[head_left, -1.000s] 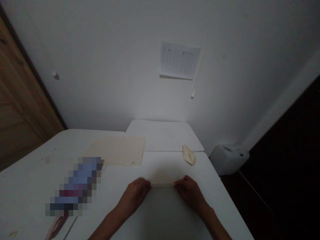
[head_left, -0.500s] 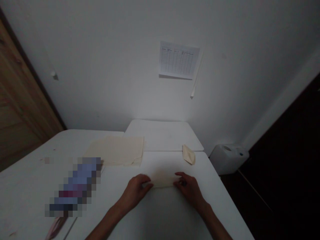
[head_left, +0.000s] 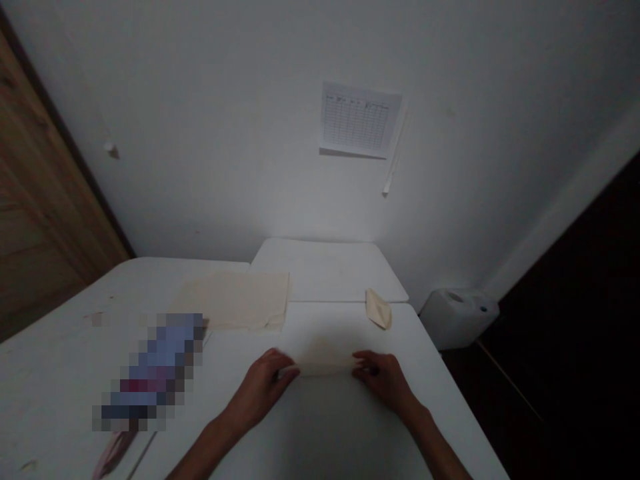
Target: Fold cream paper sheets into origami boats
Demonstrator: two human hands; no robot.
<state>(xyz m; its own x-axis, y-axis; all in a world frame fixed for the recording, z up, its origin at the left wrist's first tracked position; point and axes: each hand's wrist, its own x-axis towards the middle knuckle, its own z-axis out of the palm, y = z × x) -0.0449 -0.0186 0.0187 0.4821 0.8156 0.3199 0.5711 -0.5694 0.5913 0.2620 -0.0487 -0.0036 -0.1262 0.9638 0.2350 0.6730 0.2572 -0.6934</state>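
Note:
A pale cream sheet of paper (head_left: 324, 353) lies flat on the white table (head_left: 310, 433) in front of me. My left hand (head_left: 260, 388) pinches its near left corner with curled fingers. My right hand (head_left: 386, 379) holds the near right corner the same way. Both hands rest on the tabletop, a paper's width apart. The light is dim, and the sheet's near edge looks folded, though I cannot be sure.
A stack of cream sheets (head_left: 235, 300) lies at the back left. A small folded paper piece (head_left: 378, 309) sits at the back right. A blurred-out patch (head_left: 150, 370) covers something on the left. A second white table (head_left: 327, 270), a wall chart (head_left: 359, 121), a white canister (head_left: 457, 317) on the floor.
Both hands shifted slightly along the sheet's near edge: fingers reached forward half a second ago, then drew back to pinch the corners. The paper stayed in place.

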